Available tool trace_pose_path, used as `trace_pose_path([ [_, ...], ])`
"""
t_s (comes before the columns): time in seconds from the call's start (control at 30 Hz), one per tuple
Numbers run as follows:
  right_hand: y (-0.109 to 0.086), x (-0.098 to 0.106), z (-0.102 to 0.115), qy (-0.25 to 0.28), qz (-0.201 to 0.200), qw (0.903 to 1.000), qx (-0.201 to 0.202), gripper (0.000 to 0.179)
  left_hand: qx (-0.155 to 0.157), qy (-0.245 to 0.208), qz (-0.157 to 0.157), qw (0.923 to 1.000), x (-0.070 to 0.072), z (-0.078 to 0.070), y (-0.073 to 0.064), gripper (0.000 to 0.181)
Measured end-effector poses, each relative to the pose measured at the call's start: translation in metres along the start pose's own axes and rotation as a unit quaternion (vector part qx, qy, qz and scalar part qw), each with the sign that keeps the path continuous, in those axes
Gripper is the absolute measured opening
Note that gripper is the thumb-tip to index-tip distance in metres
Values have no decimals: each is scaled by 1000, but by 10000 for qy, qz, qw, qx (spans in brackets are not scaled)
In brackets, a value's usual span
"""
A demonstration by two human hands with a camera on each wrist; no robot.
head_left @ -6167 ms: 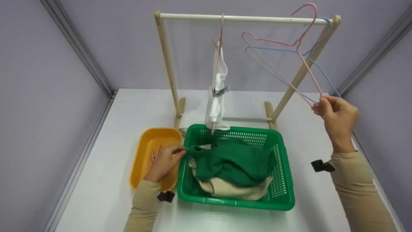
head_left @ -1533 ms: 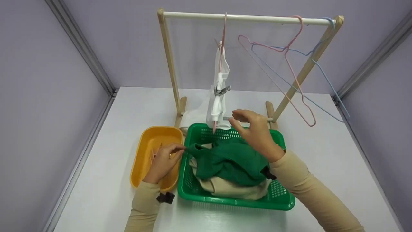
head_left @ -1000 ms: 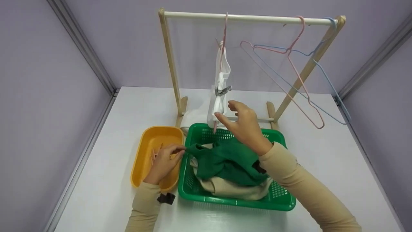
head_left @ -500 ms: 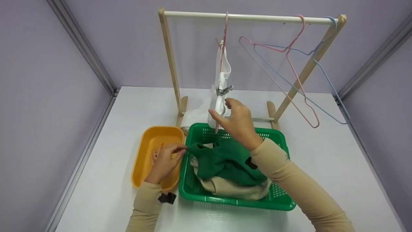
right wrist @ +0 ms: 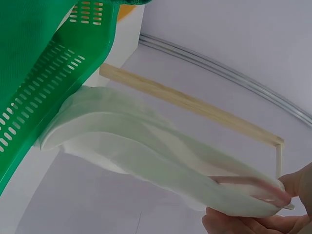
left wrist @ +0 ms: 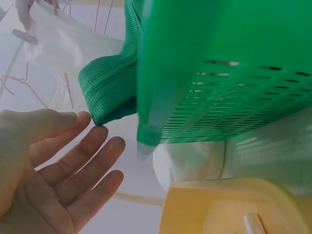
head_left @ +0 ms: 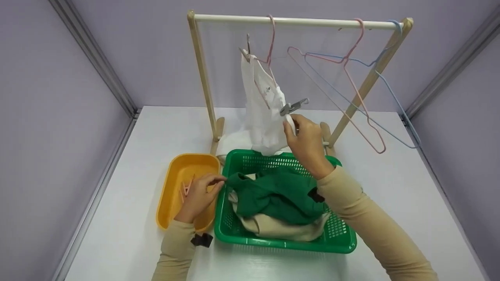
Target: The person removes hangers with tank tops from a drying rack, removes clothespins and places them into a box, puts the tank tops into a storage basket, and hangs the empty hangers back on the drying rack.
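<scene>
White cloth (head_left: 261,128): likely light, limp. Hold edge near frame centre, below clip (head_left: 290,109), where right hand (head_left: 308,141) pinches it; left hand (head_left: 200,196) relaxed.

Head view, clock positions from centre. 12 to 1 o'clock: white rail (head_left: 312,22), pink hanger (head_left: 272,41), white garment (head_left: 262,125). 2 o'clock: grey clip (head_left: 289,109), second pink hanger (head_left: 346,59), blue hanger (head_left: 396,97). 4 and 7 o'clock: beige sleeves (head_left: 369,214). 5 o'clock: green basket (head_left: 289,245), slot-patterned; green garment (head_left: 279,195), finely ribbed edge; beige cloth (head_left: 281,230). 8 o'clock: yellow tray (head_left: 191,166), pink peg (head_left: 187,190).
</scene>
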State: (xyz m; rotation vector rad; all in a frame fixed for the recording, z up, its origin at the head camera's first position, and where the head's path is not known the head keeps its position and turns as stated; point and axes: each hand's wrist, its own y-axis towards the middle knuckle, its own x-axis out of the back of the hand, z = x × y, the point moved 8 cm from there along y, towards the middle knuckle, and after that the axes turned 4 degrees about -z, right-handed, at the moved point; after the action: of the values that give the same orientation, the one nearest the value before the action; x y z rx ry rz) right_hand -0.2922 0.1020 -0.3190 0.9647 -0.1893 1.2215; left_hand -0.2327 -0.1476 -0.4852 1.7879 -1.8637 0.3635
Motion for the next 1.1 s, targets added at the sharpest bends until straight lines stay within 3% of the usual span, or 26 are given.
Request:
trace_pose_path([
  [0.23,4,12,-8,-352,-327,9988,24,22,27,-51,28,10000,1,-1,-1,18],
  [0.37,10,15,-16,-382,-207,9987,-258,23,52,-103,37,9999,1,1,-1,18],
  [0.77,20,15,-45,-615,-134,9967,-504,23,101,-107,-10,9999,0,4,-4,18],
  [1.1,24,13,-57,-1248,-288,9910,-398,21,141,-135,-44,9998,1,4,-5,18],
])
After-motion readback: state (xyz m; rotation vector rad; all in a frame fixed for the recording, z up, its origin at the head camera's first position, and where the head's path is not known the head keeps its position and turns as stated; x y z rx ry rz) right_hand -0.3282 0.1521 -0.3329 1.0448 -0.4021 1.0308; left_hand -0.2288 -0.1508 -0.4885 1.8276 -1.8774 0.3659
